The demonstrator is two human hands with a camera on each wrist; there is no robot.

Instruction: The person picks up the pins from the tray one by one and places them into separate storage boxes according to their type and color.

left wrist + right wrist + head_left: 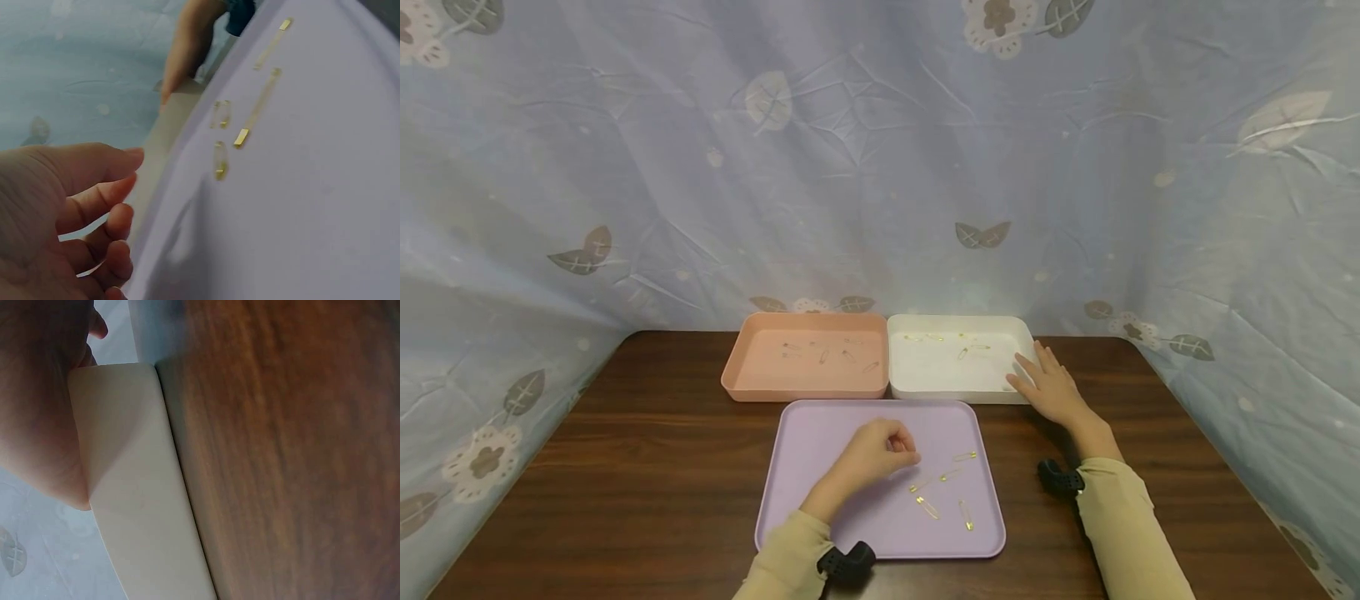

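Note:
My left hand (876, 450) hovers over the lilac tray (808, 437), its fingers loosely curled. In the left wrist view the thumb and fingertips show nothing between them. Several gold safety pins (927, 507) lie scattered on the right half of this tray, just right of the left hand; the left wrist view shows them too, one pin (220, 161) lying closest to the fingertips. My right hand (1051, 390) spreads its fingers over the right rim of the white tray (955, 397). The right wrist view has this hand against the top edge of the tray's side wall (134, 462).
Left of the white tray stands a pink tray (805, 395) with several silver safety pins (848, 356) in it. Several gold pins (962, 353) lie inside the white tray. All three trays sit close together on a dark wooden table (647, 450). A patterned cloth (865, 183) hangs behind.

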